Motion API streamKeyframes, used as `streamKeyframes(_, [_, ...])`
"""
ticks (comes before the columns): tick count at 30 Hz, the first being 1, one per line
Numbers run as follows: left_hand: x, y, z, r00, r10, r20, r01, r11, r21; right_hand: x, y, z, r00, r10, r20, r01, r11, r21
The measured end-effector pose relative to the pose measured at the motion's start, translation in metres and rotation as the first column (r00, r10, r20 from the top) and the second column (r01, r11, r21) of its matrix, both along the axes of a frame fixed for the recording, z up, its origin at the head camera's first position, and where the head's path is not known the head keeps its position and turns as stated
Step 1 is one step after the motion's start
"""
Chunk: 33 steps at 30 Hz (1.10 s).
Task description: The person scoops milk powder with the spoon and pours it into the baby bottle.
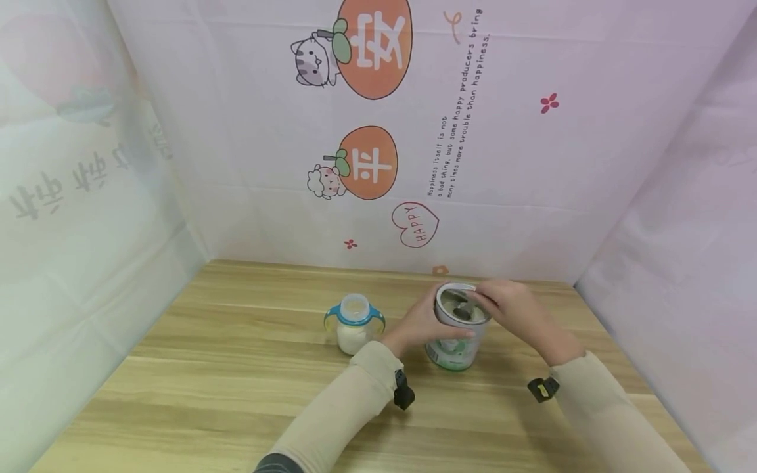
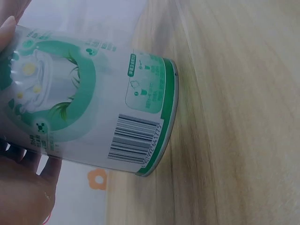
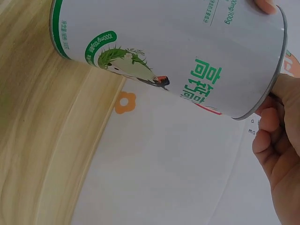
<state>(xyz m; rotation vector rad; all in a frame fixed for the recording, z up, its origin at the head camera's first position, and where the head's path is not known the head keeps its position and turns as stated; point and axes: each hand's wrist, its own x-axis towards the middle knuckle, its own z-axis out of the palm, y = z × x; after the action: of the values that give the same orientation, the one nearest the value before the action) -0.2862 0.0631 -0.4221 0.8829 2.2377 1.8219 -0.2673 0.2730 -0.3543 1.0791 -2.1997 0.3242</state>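
Note:
A white and green milk powder tin [image 1: 452,353] stands at the right of the table with its top uncovered. My left hand [image 1: 421,323] grips the tin round its upper side, thumb toward me across the front. My right hand [image 1: 517,312] is at the rim and pinches the handle of a small scoop [image 1: 464,309] inside the tin. In the right wrist view the fingers [image 3: 269,140] are curled beside the tin's rim, and the scoop is hidden there. The left wrist view has the barcode side of the tin [image 2: 103,98] and its lower edge close to the wood.
Left of the tin stands a baby bottle [image 1: 353,336] with blue handles, an open top and whitish contents. Behind the wooden table [image 1: 207,374] hangs a printed white cloth [image 1: 503,230], with more cloth at both sides. Each wrist wears a black strap device.

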Motion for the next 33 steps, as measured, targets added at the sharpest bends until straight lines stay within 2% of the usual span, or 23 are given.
streamKeyframes(5, [-0.001, 0.000, -0.001, 1.000, 0.007, -0.001, -0.007, 1.000, -0.015, -0.001, -0.004, 0.003, 0.999, 0.021, 0.044, -0.022, 0.999, 0.033])
streamKeyframes(9, [-0.002, -0.001, -0.001, 1.000, 0.004, 0.002, -0.004, 1.000, -0.015, -0.001, -0.008, 0.007, 0.996, 0.007, 0.088, -0.013, 0.997, 0.070])
streamKeyframes(12, [-0.001, -0.001, -0.001, 1.000, 0.002, 0.007, -0.002, 1.000, -0.010, -0.001, -0.012, 0.010, 0.988, -0.016, 0.151, 0.001, 0.995, 0.102])
streamKeyframes(20, [0.003, -0.002, 0.001, 1.000, -0.003, 0.017, 0.003, 1.000, -0.001, -0.001, -0.020, 0.016, 0.929, -0.048, 0.368, -0.001, 0.991, 0.131])
streamKeyframes(26, [0.003, -0.004, 0.002, 0.999, -0.032, 0.013, 0.032, 0.999, 0.019, -0.002, -0.026, 0.018, 0.892, -0.081, 0.445, 0.015, 0.989, 0.149])
streamKeyframes(33, [0.004, -0.003, 0.002, 0.999, -0.047, 0.006, 0.047, 0.999, 0.027, -0.003, -0.033, 0.018, 0.852, -0.065, 0.519, -0.017, 0.988, 0.151])
